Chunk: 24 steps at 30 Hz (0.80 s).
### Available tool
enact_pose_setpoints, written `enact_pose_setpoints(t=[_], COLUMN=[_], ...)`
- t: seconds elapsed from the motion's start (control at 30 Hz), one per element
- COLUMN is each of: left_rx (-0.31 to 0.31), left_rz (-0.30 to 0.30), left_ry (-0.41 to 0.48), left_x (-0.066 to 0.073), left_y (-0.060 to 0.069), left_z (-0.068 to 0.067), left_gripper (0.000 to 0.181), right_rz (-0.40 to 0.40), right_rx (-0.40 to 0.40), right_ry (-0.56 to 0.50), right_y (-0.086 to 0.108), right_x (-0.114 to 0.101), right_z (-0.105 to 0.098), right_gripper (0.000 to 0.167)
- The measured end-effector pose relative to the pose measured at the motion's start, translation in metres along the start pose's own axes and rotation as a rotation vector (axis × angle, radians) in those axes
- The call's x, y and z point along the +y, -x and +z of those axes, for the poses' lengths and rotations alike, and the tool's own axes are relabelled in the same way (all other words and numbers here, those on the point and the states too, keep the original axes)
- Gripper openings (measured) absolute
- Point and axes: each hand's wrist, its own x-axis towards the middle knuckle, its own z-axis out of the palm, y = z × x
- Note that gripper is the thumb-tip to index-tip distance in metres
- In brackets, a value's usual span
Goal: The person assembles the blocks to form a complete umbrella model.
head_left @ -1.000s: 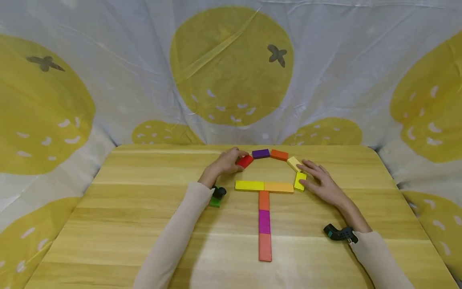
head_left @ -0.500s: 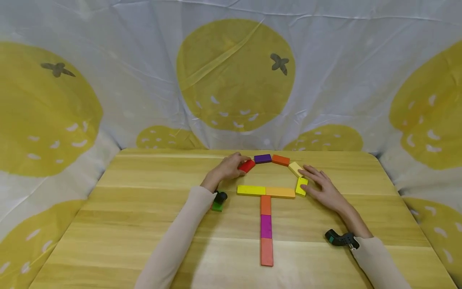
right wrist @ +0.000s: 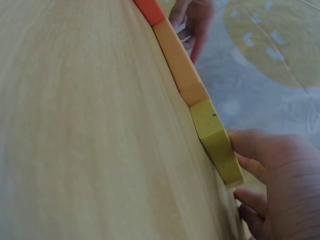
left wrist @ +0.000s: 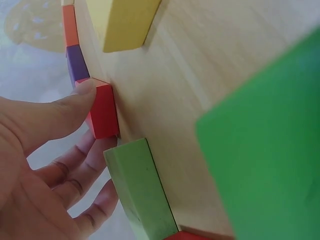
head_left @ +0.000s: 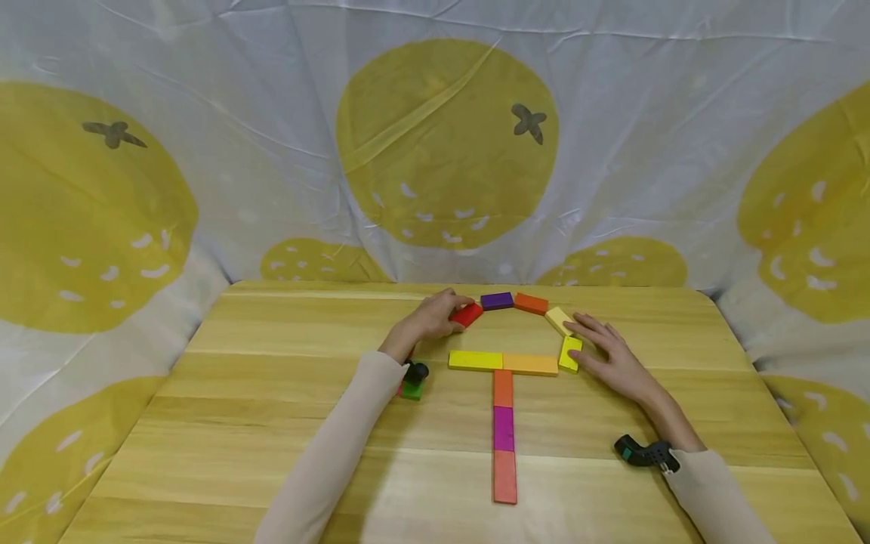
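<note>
Pinches the red block (head_left: 467, 315) in the left hand (head_left: 431, 316), between thumb and fingers, on the desk (head_left: 217, 423), just beside the purple block (head_left: 497, 301). Touches the yellow block (head_left: 570, 353) and the cream block (head_left: 559, 321) with the right hand (head_left: 616, 360), spread rather than curled round either (a steadying touch, probably). In the red block, expect something light, stiff and smooth: easy to slide, hard to break, apt to bump the purple block. Best taken by the two long sides. Partly covered in the head view: the red block by the left hand, a green block (head_left: 411, 391) by the wrist camera (head_left: 417, 373). Cut off in the left wrist view: a large green shape (left wrist: 270, 150). Hard to tell: the pressure of either touch.
</note>
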Motion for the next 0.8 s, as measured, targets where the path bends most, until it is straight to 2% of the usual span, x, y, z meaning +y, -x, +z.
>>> enact_pose_setpoints(t=[0.23, 0.8], left_rx=[-0.010, -0.006], left_rz=[-0.003, 0.013], left_ry=[0.009, -0.042], left_x=[0.0004, 0.0005], left_y=[-0.0003, -0.0047], left_z=[-0.0005, -0.0021], left_gripper=[0.057, 0.055], right_rz=[0.005, 0.009], right_rx=[0.004, 0.000], right_ry=[0.007, 0.017], right_y=[0.0005, 0.0000], right_x=[0.0016, 0.0023], right_z=[0.0010, 0.0001], right_gripper=[0.054, 0.055])
